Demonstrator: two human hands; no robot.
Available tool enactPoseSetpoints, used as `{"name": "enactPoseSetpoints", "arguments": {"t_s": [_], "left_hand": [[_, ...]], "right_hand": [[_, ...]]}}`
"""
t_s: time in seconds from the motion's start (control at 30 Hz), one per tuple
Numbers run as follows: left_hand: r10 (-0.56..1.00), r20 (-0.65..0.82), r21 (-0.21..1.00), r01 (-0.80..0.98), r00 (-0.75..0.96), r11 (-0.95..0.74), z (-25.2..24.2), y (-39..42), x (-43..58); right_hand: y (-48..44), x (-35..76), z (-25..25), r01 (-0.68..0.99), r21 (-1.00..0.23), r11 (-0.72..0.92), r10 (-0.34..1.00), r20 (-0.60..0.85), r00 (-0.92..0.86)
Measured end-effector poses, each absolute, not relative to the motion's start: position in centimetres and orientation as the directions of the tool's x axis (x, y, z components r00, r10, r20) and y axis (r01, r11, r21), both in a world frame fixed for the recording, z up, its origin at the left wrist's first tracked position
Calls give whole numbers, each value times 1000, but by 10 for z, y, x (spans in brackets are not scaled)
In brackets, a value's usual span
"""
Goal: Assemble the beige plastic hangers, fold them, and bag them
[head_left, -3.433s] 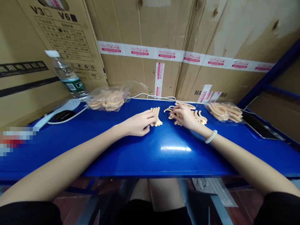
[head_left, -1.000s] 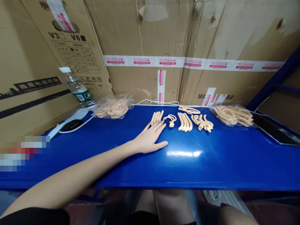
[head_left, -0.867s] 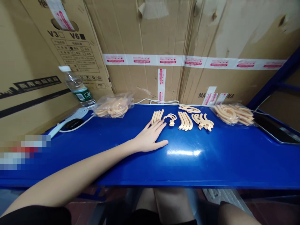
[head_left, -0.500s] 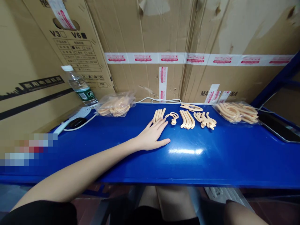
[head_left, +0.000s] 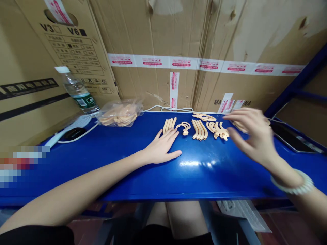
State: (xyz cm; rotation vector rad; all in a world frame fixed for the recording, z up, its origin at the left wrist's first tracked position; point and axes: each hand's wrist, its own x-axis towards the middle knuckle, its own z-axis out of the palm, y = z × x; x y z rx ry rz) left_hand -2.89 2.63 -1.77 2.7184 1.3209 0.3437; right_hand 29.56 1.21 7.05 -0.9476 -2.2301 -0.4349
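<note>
My left hand (head_left: 161,147) lies flat and open on the blue table, its fingertips touching or just over the near ends of a row of straight wooden strips (head_left: 169,124). Right of those is a small group of curved wooden hooks (head_left: 185,128), then a row of longer curved wooden strips (head_left: 199,130). Several wavy wooden pieces (head_left: 218,130) sit further right, with long thin wooden pieces (head_left: 204,117) behind them. My right hand (head_left: 251,136), a pale bracelet on its wrist, is raised near the wavy pieces, fingers apart and holding nothing.
A clear bag of wooden pieces (head_left: 120,115) lies at the back left beside a water bottle (head_left: 78,91). Another bag of wooden pieces (head_left: 240,126) is partly hidden behind my right hand. A dark tablet-like device (head_left: 291,136) lies at the right. Cardboard (head_left: 150,81) stands behind the table (head_left: 127,183).
My right hand has come in from the lower right and is now raised over the right side of the table. My left hand stays on the table; the whole view has shifted slightly.
</note>
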Motion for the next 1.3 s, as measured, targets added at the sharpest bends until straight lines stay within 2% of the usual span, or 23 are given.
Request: {"name": "enactPoseSetpoints", "arguments": {"t_s": [0.17, 0.23, 0.53, 0.63, 0.73, 0.8, 0.93, 1.07, 1.2, 1.3], "left_hand": [[782, 159, 183, 760, 603, -623, -19, 27, -29], [785, 150, 191, 762, 601, -619, -18, 26, -29], [795, 121, 210, 767, 595, -606, -15, 25, -28], [794, 117, 206, 768, 596, -607, -14, 25, -28], [797, 107, 204, 772, 594, -602, -13, 25, -28], [799, 98, 202, 774, 593, -600, -13, 25, -28], [796, 100, 184, 775, 597, -604, -13, 25, -28], [799, 92, 175, 781, 594, -600, -14, 25, -27], [798, 89, 173, 780, 596, -601, -14, 26, -27], [800, 92, 170, 782, 594, -600, -14, 26, -28]], "right_hand": [[52, 311, 20, 775, 77, 627, 722, 315, -616], [59, 316, 5, 775, 63, 628, 743, 245, -622], [73, 341, 2, 736, 1, 677, 713, 248, -656], [75, 341, 3, 757, 38, 653, 723, 267, -637], [68, 327, 11, 776, 97, 623, 704, 363, -610], [61, 313, 16, 763, 109, 638, 684, 376, -625], [54, 288, 17, 735, 81, 673, 678, 328, -657], [64, 279, 16, 751, 13, 660, 700, 353, -621], [95, 285, 36, 850, -28, 526, 800, 355, -483], [130, 293, 54, 929, 4, 369, 894, 273, -356]]}}
